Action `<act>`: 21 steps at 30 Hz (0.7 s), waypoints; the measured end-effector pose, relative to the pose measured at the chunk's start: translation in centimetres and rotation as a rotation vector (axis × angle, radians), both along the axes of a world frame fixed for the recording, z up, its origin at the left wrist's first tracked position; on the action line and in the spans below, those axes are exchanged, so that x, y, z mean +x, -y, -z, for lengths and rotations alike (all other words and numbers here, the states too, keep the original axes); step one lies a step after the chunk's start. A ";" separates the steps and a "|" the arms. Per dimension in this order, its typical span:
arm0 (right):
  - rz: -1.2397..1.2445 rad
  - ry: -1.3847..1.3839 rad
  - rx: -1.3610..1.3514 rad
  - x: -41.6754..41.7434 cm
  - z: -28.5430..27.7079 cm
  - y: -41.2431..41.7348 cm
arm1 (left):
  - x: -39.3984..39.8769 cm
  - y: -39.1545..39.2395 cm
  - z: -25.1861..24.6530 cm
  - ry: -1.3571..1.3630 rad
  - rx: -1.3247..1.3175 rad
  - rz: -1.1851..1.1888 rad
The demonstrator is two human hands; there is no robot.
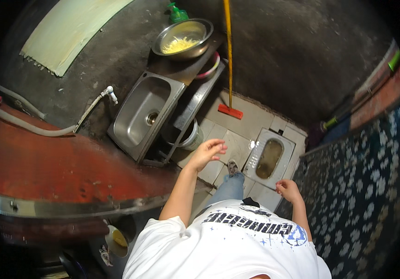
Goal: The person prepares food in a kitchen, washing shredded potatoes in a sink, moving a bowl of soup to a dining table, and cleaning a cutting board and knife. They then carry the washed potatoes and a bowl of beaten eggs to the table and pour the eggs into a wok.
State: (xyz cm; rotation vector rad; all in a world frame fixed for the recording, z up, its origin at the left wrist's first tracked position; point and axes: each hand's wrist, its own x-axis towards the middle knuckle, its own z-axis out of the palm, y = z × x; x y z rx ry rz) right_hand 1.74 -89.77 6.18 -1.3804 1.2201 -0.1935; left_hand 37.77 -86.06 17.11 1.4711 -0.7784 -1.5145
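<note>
My left hand (209, 152) hangs in the air above the tiled floor, its fingers slightly curled and apart, holding nothing. Nearest to it are a white bucket (193, 137) under the counter and the stainless steel sink (140, 108), which has a drain at its bottom. My right hand (286, 190) is beside the lower edge of a squat toilet (258, 134); its fingers are bent, and whether they are closed does not show. Beyond the sink, a steel bowl (200, 52) with pale yellow shreds (179, 45) in it stands on the counter.
A red-headed floor squeegee (230, 111) with a yellow pole leans at the wall. A white tap (110, 90) is over the sink's left side. A green pump bottle (178, 14) stands behind the bowl. A red counter (46, 160) lies left; a flowered curtain (356, 188) hangs right.
</note>
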 end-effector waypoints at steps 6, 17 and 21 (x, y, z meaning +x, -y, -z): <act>-0.109 -0.024 -0.268 2.0 1.4 9.0 | 10.2 13.6 -0.3 -0.222 -0.396 -0.426; 0.056 0.095 -0.140 6.5 3.8 22.7 | 25.1 31.9 -6.0 0.107 -0.683 -0.893; 0.147 0.178 -0.032 16.9 -2.8 31.7 | 19.6 30.1 -1.7 0.165 -0.668 -0.886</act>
